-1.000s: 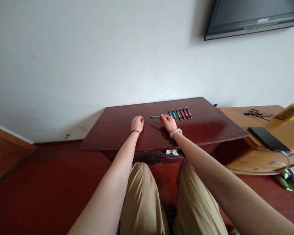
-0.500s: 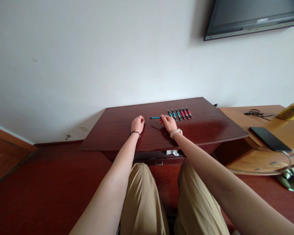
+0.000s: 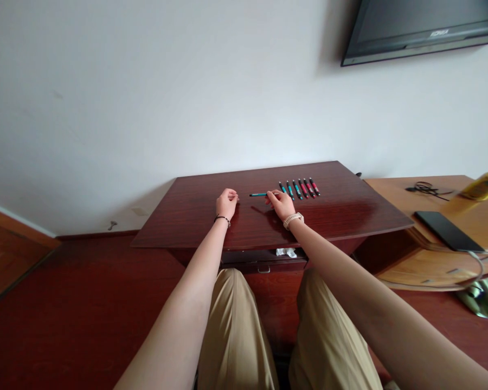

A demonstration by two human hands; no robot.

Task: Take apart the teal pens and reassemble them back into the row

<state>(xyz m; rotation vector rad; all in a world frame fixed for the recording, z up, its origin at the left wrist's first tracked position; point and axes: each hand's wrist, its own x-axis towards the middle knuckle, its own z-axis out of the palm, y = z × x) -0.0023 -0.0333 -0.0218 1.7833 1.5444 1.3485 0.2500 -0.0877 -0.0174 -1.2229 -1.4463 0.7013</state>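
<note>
My right hand (image 3: 281, 203) is closed round one end of a teal and black pen (image 3: 258, 195), held level above the table and pointing left. To the left of that pen is my left hand (image 3: 226, 202), its fingers drawn together in a pinch. What those fingers hold, if anything, is too small to make out. Just beyond my right hand lies a slanted row of pens: teal and black pens (image 3: 296, 189) on the left side, red and black pens (image 3: 309, 187) on the right. The dark red wooden table (image 3: 203, 216) is under both hands.
A lighter wooden desk (image 3: 394, 189) adjoins on the right, bearing a black phone (image 3: 447, 231) with a cable, a coiled black cord (image 3: 427, 188) and a yellow bottle (image 3: 483, 186). Crumpled white paper (image 3: 286, 252) sits in the shelf below the tabletop. A television (image 3: 427, 32) hangs above.
My left hand has shifted slightly left and away from me, and its wrist has turned so the pinched fingers show more. My right hand keeps the pen almost in place.
</note>
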